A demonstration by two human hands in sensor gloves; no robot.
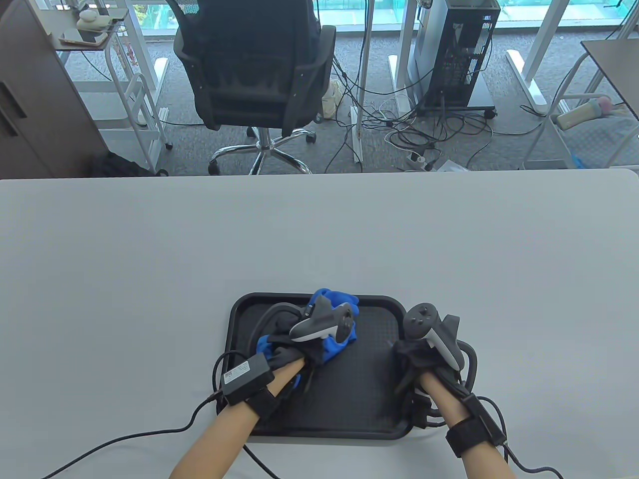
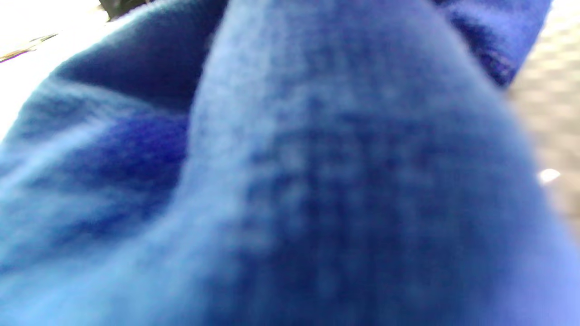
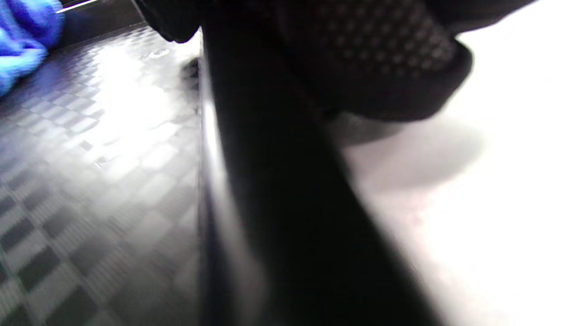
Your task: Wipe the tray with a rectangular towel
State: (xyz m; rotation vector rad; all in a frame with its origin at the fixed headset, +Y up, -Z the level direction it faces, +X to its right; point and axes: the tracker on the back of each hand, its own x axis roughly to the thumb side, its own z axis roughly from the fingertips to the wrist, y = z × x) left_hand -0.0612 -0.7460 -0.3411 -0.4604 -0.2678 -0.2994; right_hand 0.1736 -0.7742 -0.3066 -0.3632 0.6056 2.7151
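Observation:
A black rectangular tray (image 1: 369, 399) lies on the grey table near the front edge. A bunched blue towel (image 1: 339, 344) lies in the tray's far left part. My left hand (image 1: 294, 349) presses on the towel and grips it; the towel fills the left wrist view (image 2: 290, 181). My right hand (image 1: 424, 359) holds the tray's right rim. In the right wrist view the rim (image 3: 281, 194) runs down the middle under my gloved fingers (image 3: 376, 59), with the tray's checkered floor (image 3: 90, 181) and the towel (image 3: 22, 40) on the left.
The grey table (image 1: 319, 239) spreads wide beyond the tray. Glove cables (image 1: 150, 434) trail off the front edge by both wrists. Behind the table are an office chair (image 1: 259, 75), a computer tower (image 1: 459, 55) and floor cables.

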